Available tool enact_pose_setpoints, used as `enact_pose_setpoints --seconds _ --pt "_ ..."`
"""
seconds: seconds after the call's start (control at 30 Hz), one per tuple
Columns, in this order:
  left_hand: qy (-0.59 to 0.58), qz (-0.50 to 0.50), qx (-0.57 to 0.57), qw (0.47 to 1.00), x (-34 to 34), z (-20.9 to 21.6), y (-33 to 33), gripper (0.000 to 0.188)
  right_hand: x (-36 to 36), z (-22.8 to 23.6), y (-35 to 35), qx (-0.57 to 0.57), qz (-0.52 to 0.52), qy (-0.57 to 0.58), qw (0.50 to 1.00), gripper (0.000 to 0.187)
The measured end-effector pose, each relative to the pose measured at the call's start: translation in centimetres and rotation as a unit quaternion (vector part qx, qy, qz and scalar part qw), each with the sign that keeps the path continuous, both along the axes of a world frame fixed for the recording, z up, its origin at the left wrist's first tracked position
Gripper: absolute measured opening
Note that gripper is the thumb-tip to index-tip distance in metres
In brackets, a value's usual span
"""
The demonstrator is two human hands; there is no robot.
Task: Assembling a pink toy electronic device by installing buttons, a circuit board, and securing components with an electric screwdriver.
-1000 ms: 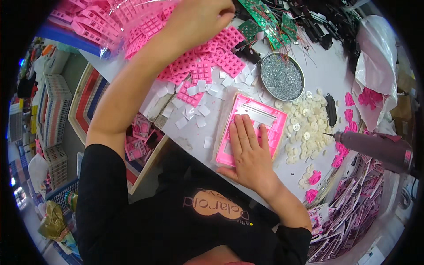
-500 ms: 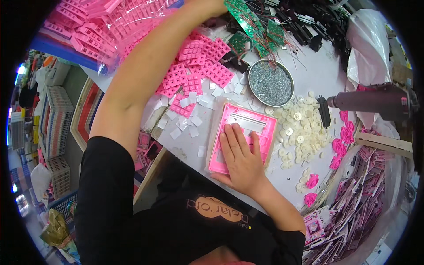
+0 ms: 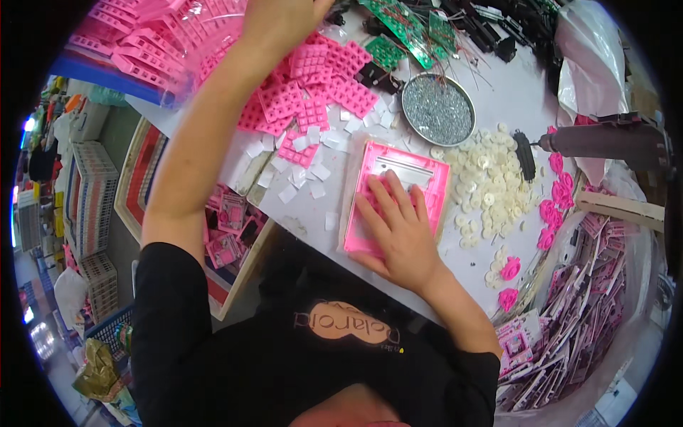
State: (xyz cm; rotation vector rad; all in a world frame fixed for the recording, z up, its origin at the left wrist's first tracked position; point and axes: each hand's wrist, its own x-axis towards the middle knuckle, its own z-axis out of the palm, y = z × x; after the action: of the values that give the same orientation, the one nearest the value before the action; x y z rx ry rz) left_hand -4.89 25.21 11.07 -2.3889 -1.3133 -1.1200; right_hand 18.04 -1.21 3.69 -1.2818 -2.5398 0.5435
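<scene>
My right hand (image 3: 402, 235) lies flat with fingers spread on a shallow pink plastic casing (image 3: 442, 186). A silvery strip shows in the casing's far part, and the palm hides much of its near part. The casing rests on a light-coloured pad near the table's front edge. My left hand (image 3: 284, 25) reaches to the top edge of the view, above the pink button-grid pieces (image 3: 309, 64). Its fingers are mostly cut off by the picture's edge, so what they hold, if anything, does not show.
A round metal dish of small screws (image 3: 437, 110) stands beyond the casing, near green circuit boards (image 3: 402, 32) with wires. White plastic discs (image 3: 491, 188) and pink rose-shaped parts (image 3: 551, 213) lie rightward. A dark powered screwdriver (image 3: 608, 146) juts in from the right, above a bag of printed pieces (image 3: 569, 334).
My left hand has moved left, away from the green circuit boards. My right hand stays spread on the casing, with its fingers slightly shifted. The whole view has shifted a little.
</scene>
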Motion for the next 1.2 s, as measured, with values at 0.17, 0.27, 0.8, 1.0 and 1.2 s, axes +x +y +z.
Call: enact_pose_setpoints --seconds 0.17,0.27,0.8,1.0,1.2 --pt "-0.014 0.007 -0.047 0.999 1.8 1.3 -0.3 0.025 1.6 1.2 0.0 0.056 -0.041 0.097 0.993 0.051" --pt "-0.078 -0.026 -0.023 0.996 2.1 1.4 -0.9 0.025 3.7 1.2 -0.1 0.076 -0.088 0.106 0.987 0.039" --pt "0.188 0.014 -0.095 0.977 6.7 -4.3 6.1 0.019 3.0 0.9 1.0 0.086 -0.082 0.134 0.984 0.025" --pt "0.05 0.17 -0.324 0.929 8.5 -3.9 11.9 0.037 2.6 1.3 0.8 0.06 -0.05 0.153 0.985 0.022" --pt "0.072 0.133 -0.336 0.93 9.4 -2.8 12.8 0.035 3.3 0.6 0.4 0.061 -0.047 0.159 0.984 0.024"
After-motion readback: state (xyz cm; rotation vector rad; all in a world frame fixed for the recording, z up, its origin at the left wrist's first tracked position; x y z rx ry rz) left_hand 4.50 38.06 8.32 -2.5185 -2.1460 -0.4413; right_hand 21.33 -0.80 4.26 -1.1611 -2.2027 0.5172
